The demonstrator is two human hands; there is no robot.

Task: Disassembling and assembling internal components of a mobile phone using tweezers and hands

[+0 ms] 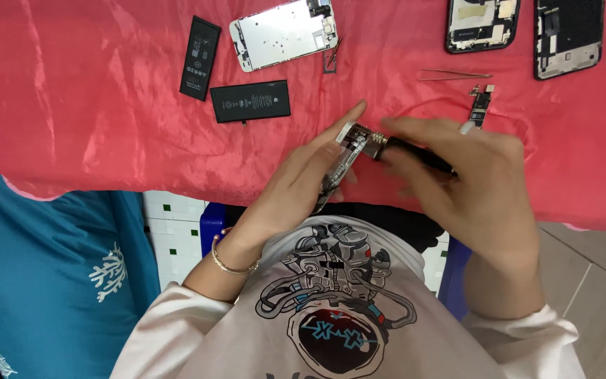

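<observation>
- Right now the left hand grips an opened phone body, tilted on its edge, fingers wrapped around its long side, just above the near edge of the bench, which is covered by a red cloth.
- The right hand is closed around a black screwdriver, whose metal tip end touches the top of the phone body.
- Two black batteries lie near the far edge on the left side, one upright, one flat beside it.
- A silver phone plate rests at the far edge, just beyond the batteries.
- Tweezers lie on the cloth beyond the right hand, with a small circuit part just beside them.
- Two more opened phones sit toward the far right corner.
- A gold bracelet circles the left wrist.
</observation>
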